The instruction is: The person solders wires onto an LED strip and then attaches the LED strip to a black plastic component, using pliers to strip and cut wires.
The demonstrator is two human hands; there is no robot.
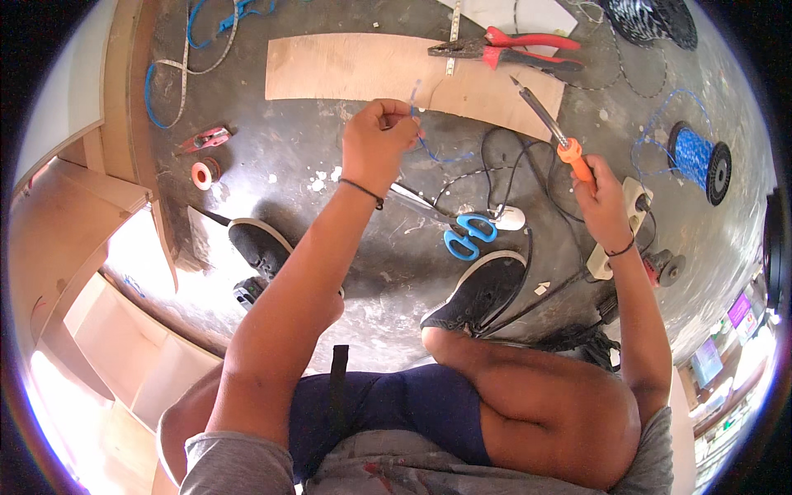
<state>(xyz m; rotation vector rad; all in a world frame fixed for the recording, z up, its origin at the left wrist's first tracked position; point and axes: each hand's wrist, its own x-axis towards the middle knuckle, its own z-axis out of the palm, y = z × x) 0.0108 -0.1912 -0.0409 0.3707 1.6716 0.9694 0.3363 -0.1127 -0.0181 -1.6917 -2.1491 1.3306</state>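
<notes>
My left hand [375, 140] pinches a thin blue cord [441, 157] between thumb and fingertips, at the near edge of a plywood strip [346, 70]. One end sticks up over the wood; the rest trails down to the right. In my right hand [602, 202] is a soldering iron [571, 150], gripped by its orange handle, its metal tip pointing up and left near the board's right part. Red-handled pliers [503, 54] lie across the board beside a short strip with small markings [454, 41]. Blue-handled scissors [469, 233] rest on the floor between my hands.
Right of my right hand are a power strip [601, 262] and a blue cord spool [691, 157]. A black spool [652, 21] stands far right. Small red cutters [206, 139] and an orange-rimmed reel [205, 173] lie left. Black cables [528, 157] cross the concrete floor near my shoes.
</notes>
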